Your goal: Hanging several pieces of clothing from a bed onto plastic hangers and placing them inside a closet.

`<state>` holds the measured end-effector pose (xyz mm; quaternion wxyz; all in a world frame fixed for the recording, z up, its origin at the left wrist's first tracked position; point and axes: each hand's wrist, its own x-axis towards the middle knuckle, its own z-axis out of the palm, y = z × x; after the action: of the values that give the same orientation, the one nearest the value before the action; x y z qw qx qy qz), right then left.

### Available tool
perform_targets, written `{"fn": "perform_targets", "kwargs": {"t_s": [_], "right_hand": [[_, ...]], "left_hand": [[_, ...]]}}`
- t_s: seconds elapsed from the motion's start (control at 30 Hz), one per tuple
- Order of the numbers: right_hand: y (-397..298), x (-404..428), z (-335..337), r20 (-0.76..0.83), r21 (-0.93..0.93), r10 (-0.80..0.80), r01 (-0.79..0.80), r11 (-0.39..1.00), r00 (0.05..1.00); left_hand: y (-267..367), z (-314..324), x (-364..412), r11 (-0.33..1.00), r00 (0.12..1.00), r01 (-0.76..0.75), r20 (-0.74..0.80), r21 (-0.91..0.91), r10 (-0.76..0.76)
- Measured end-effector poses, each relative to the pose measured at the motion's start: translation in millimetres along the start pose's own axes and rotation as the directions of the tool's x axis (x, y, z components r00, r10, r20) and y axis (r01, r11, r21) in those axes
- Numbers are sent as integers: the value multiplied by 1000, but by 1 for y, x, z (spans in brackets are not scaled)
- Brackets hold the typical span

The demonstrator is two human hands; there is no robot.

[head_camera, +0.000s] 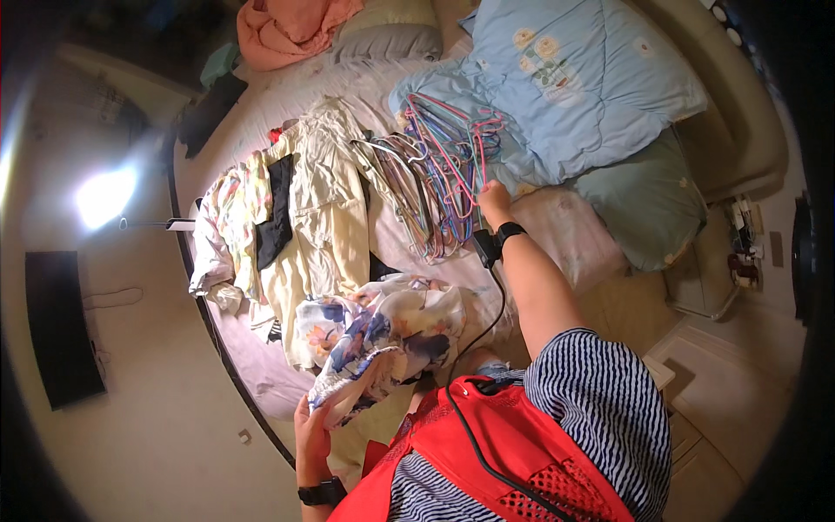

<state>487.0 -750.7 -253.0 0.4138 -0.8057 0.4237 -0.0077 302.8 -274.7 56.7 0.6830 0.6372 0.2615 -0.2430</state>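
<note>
In my left hand is the gathered edge of a white garment with a blue and orange floral print; its cloth spreads over the near side of the bed. My right hand reaches forward and grips a pink clothes hanger at the near side of a hanger pile. Several more hangers in various colours lie bunched to its left. Beyond the floral garment, cream trousers, a black cloth and a yellow-patterned garment are heaped together.
A light blue quilt covers the upper right of the bed, with a green pillow below it. An orange blanket lies at the far side. A bright lamp shines at left. From a black device at my right wrist runs a cable.
</note>
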Motion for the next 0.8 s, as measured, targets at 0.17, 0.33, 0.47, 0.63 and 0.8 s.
{"fn": "perform_targets", "kwargs": {"t_s": [0.17,0.33,0.47,0.63,0.8], "right_hand": [[23,1,-7,152,-100,65,-50,994,986],[32,-1,-5,121,-206,17,9,979,993],[23,4,-3,-31,-437,-222,187,880,974],[0,10,1,59,-365,-6,27,931,998],[-8,10,-1,133,-311,133,-86,947,982]], "left_hand": [[-1,3,-1,1000,1000,-14,-15,-22,14],[0,5,-3,1000,1000,-14,-17,-9,14],[-9,-8,-6,1000,1000,0,-4,14,0],[-6,-3,-7,999,999,27,-31,38,-26],[-2,3,-6,999,998,37,-52,38,-35]]}}
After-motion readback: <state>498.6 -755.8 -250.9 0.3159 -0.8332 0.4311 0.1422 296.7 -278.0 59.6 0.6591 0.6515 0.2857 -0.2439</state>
